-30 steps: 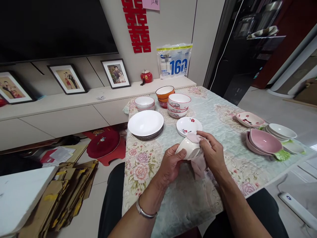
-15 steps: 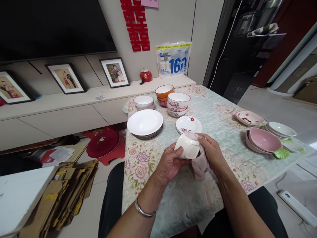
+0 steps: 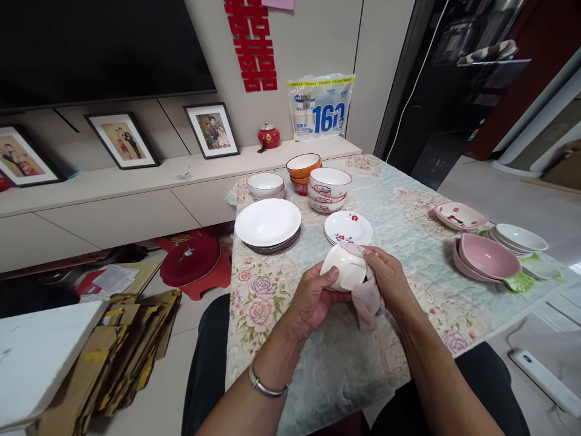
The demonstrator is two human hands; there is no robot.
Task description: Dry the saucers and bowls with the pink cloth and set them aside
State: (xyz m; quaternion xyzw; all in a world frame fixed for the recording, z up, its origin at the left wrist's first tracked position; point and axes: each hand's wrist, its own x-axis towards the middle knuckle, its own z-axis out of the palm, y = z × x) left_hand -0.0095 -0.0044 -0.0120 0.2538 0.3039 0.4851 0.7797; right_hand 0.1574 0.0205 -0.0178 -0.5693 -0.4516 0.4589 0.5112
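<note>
Tilted above the near part of the table is a small white bowl, its base turned toward me. My left hand grips it from the left, thumb on the outer wall. A pale pinkish cloth is bunched in my right hand, pressed against the bowl's right rim and hanging below it. The right fingertips are partly hidden by cloth and bowl. Just beyond the bowl lies a short stack of small flowered plates. Left of those is a stack of larger white plates.
Behind the plates stand white bowls, orange bowls and red-rimmed bowls. Pink leaf-shaped dishes, a spotted dish and small white bowls sit at the table's right side. Flattened cardboard and a red stool are on the left.
The camera view has shifted slightly, so the surroundings sit a little further right. Both hands keep their hold on bowl and cloth, and the bowl is turned very slightly.
</note>
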